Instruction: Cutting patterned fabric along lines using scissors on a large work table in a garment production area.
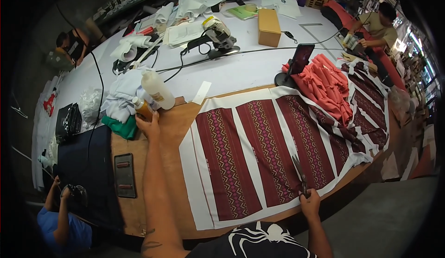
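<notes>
My left hand point(149, 126) reaches far forward and is closed round a small amber bottle point(142, 107). Right behind that bottle stands a larger whitish plastic bottle point(157, 90). Near the table's front edge, my right hand point(309, 200) grips the handles of a pair of scissors point(300, 173). The blades point away from me over a maroon patterned fabric point(265, 163), which lies flat with white strips between its woven bands. Whether the blades touch the cloth I cannot tell.
A coral fabric heap point(322, 84) and a phone on a stand point(300, 59) lie beyond the cloth. Farther back are a cutting machine point(219, 37) with a trailing cable and a cardboard box point(269, 28). A dark tray point(125, 175) lies left; other people work around the table.
</notes>
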Demonstrator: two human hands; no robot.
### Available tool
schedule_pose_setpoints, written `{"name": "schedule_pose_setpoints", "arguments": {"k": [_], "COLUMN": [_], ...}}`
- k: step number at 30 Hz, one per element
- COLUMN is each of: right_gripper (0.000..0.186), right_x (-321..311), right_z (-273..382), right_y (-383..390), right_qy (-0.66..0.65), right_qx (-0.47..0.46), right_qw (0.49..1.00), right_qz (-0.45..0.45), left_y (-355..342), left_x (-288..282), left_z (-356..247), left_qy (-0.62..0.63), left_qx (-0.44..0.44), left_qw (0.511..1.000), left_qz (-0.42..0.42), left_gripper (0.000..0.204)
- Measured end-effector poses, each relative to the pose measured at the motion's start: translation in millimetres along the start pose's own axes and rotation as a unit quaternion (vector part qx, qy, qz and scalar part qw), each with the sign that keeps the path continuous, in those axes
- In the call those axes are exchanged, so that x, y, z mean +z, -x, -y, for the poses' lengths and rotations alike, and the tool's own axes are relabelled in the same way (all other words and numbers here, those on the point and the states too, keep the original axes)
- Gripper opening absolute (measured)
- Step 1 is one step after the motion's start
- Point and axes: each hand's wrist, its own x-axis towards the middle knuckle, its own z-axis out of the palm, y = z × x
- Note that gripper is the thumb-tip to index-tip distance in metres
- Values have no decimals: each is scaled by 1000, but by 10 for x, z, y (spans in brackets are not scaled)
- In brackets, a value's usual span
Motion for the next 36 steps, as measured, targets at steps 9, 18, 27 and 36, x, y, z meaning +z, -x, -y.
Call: {"name": "schedule_pose_setpoints", "arguments": {"k": [9,18,27,36], "right_gripper": [23,25,21,23], "right_x": [4,48,6,-166], "right_z": [-28,80,130,28], "right_y": [-22,-44,-105,-89], "right_qy": [23,35,22,37], "right_qx": [-43,-27,-66,-50], "right_qw": [999,997,994,997], "right_qz": [23,61,79,55], "left_y": [1033,793,316,2129], "left_x": [168,231,-52,-788], "left_z": [-9,-220,589,-639], "left_qy": [7,52,436,6], "left_qx": [-2,-184,-276,245], "left_qw": [917,842,829,891], "left_qz": [398,505,216,383], "left_gripper": [31,5,36,50]}}
